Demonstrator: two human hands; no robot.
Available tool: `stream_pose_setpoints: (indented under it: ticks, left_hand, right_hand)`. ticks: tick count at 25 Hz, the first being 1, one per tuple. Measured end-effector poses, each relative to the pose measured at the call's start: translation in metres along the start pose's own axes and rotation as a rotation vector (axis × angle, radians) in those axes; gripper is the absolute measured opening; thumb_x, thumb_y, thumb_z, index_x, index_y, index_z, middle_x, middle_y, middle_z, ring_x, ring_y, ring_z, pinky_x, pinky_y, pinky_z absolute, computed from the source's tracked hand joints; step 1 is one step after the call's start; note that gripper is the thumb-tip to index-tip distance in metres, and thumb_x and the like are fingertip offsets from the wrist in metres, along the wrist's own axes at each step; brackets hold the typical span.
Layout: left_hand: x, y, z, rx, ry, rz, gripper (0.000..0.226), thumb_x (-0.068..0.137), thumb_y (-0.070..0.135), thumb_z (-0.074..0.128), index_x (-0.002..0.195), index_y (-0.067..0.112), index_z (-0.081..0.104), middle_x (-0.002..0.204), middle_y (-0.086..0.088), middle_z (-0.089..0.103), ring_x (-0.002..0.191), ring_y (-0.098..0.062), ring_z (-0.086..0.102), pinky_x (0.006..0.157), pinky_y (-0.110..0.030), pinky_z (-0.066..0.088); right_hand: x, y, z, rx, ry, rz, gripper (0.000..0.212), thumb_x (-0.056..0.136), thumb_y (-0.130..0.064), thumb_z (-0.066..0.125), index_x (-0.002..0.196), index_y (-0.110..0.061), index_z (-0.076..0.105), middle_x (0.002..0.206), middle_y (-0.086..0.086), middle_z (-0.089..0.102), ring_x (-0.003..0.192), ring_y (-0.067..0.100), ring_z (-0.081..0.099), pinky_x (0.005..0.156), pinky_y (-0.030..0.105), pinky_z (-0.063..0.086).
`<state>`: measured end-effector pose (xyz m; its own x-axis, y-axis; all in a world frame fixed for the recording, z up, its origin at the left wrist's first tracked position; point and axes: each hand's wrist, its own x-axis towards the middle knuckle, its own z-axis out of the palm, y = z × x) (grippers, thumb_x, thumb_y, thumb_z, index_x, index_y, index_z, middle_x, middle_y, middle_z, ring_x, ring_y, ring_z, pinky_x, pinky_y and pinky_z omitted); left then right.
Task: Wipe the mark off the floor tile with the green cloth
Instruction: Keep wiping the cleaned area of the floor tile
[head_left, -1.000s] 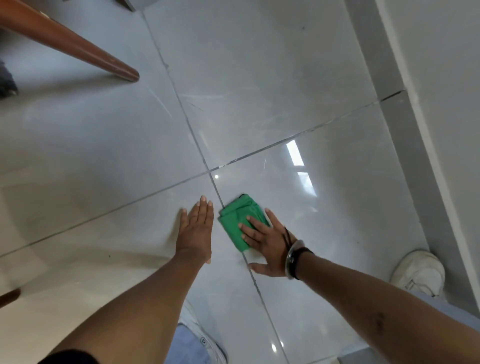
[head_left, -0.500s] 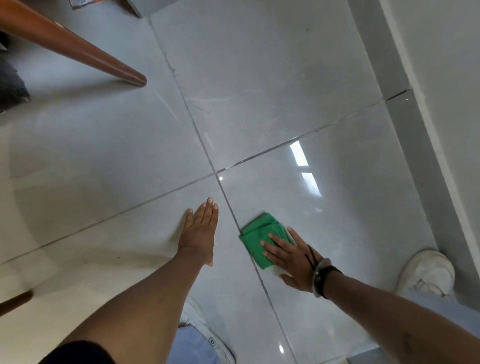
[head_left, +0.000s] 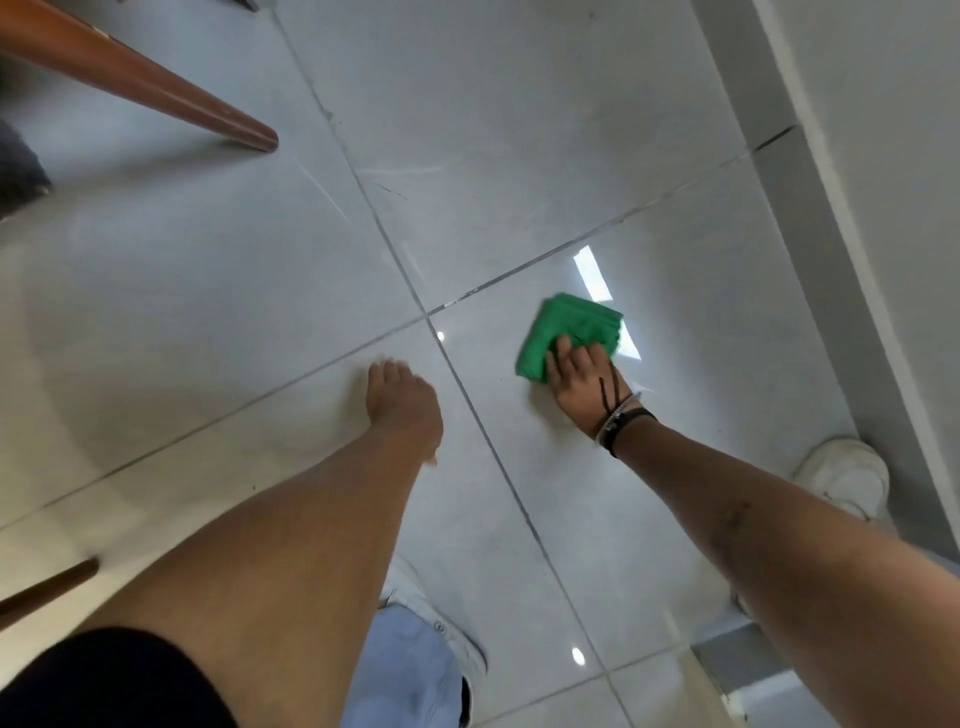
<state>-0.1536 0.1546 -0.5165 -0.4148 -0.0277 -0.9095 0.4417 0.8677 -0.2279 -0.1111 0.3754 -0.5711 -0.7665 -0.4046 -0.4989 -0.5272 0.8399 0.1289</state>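
A folded green cloth (head_left: 566, 332) lies flat on a glossy grey floor tile (head_left: 701, 364), right of the spot where four tiles meet. My right hand (head_left: 584, 384) presses down on the cloth's near edge, fingers on top of it, bracelets at the wrist. My left hand (head_left: 402, 402) rests palm-down on the neighbouring tile to the left of the grout line, fingers together, holding nothing. I cannot make out a mark on the tile; the part under the cloth is hidden.
A brown wooden furniture leg (head_left: 156, 88) slants down to the floor at the upper left. A second dark leg (head_left: 47, 587) shows at the lower left edge. My white shoes (head_left: 847, 475) (head_left: 441, 623) stand near. A grey skirting and wall (head_left: 831, 208) run along the right.
My right hand has slid the cloth from the tile crossing away to the right and farther out, onto the right tile. My left hand stays planted on the floor.
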Motion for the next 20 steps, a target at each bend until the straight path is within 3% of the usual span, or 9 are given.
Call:
stream_pose_setpoints:
  ticks: [2,4,6,8,10,12,14,17,20]
  left_hand:
    - [-0.021,0.008,-0.023,-0.242,0.081,-0.081,0.075,0.078,0.046,0.069,0.140,0.014,0.042,0.151,-0.012,0.039,0.142,-0.028,0.029,0.118,-0.043,0.019]
    - [-0.061,0.021,-0.037,-0.651,0.044,-0.144,0.056,0.083,0.038,0.064,0.132,0.017,0.050,0.140,-0.008,0.052,0.132,-0.027,0.044,0.109,-0.039,0.031]
    - [-0.113,0.038,-0.041,-1.052,-0.106,-0.135,0.060,0.087,0.037,0.061,0.139,0.013,0.044,0.146,-0.009,0.048,0.134,-0.029,0.044,0.108,-0.036,0.035]
    - [-0.178,0.038,-0.048,-1.445,-0.205,-0.104,0.064,0.091,0.038,0.057,0.144,0.008,0.038,0.151,-0.011,0.043,0.136,-0.028,0.042,0.108,-0.031,0.034]
    - [-0.241,0.017,-0.063,-1.846,-0.267,-0.041,0.059,0.090,0.044,0.058,0.136,0.008,0.050,0.142,-0.010,0.054,0.129,-0.027,0.051,0.104,-0.032,0.038]
    - [-0.302,-0.018,-0.077,-2.271,-0.310,0.169,0.045,0.088,0.040,0.060,0.123,0.011,0.063,0.127,-0.008,0.067,0.117,-0.023,0.062,0.099,-0.037,0.048]
    - [-0.363,-0.060,-0.084,-2.520,-0.158,0.295,0.030,0.088,0.024,0.060,0.112,0.007,0.067,0.113,-0.011,0.072,0.106,-0.026,0.067,0.087,-0.040,0.057]
    - [-0.435,-0.110,-0.077,-2.483,0.182,0.193,0.021,0.093,0.009,0.054,0.111,0.008,0.065,0.106,-0.011,0.071,0.096,-0.026,0.067,0.081,-0.041,0.056]
    - [-0.483,-0.150,-0.041,-2.343,0.427,-0.004,0.013,0.095,0.008,0.056,0.104,0.015,0.063,0.093,-0.005,0.070,0.081,-0.018,0.067,0.064,-0.029,0.058]
  right_hand:
    - [-0.037,0.003,-0.004,0.047,-0.178,0.058,0.017,0.073,-0.013,0.074,0.089,-0.010,0.075,0.086,0.012,0.075,0.071,0.026,0.068,0.066,0.032,0.055]
    - [-0.078,0.011,-0.028,0.426,-0.467,0.359,0.018,0.081,-0.014,0.061,0.095,-0.014,0.072,0.091,0.008,0.074,0.086,0.028,0.069,0.075,0.032,0.053]
    - [-0.115,0.016,-0.067,1.158,-0.406,0.860,0.015,0.080,-0.009,0.061,0.086,-0.014,0.074,0.078,0.007,0.072,0.079,0.029,0.068,0.065,0.027,0.052]
    - [-0.150,0.022,-0.138,1.754,-0.176,1.100,0.022,0.080,0.009,0.058,0.079,-0.006,0.074,0.058,0.000,0.068,0.065,0.024,0.061,0.051,0.019,0.053]
    - [-0.175,0.028,-0.220,2.161,-0.094,1.000,0.030,0.076,0.018,0.048,0.079,-0.003,0.069,0.056,0.000,0.069,0.065,0.025,0.058,0.052,0.025,0.057]
    - [-0.189,0.031,-0.304,2.426,-0.099,0.786,0.033,0.066,0.010,0.045,0.093,0.004,0.065,0.076,0.015,0.067,0.074,0.030,0.058,0.067,0.036,0.055]
    - [-0.200,0.032,-0.381,2.544,-0.190,0.562,0.052,0.060,0.001,0.041,0.108,0.006,0.059,0.094,0.020,0.060,0.085,0.034,0.056,0.076,0.044,0.050]
    - [-0.206,0.006,-0.472,2.408,-0.332,0.325,0.052,0.067,-0.008,0.045,0.116,0.001,0.058,0.101,0.018,0.064,0.090,0.033,0.061,0.079,0.049,0.053]
    - [-0.205,-0.054,-0.526,1.878,-0.260,0.196,0.024,0.083,-0.012,0.068,0.106,-0.013,0.063,0.096,0.007,0.071,0.081,0.024,0.066,0.061,0.027,0.057]
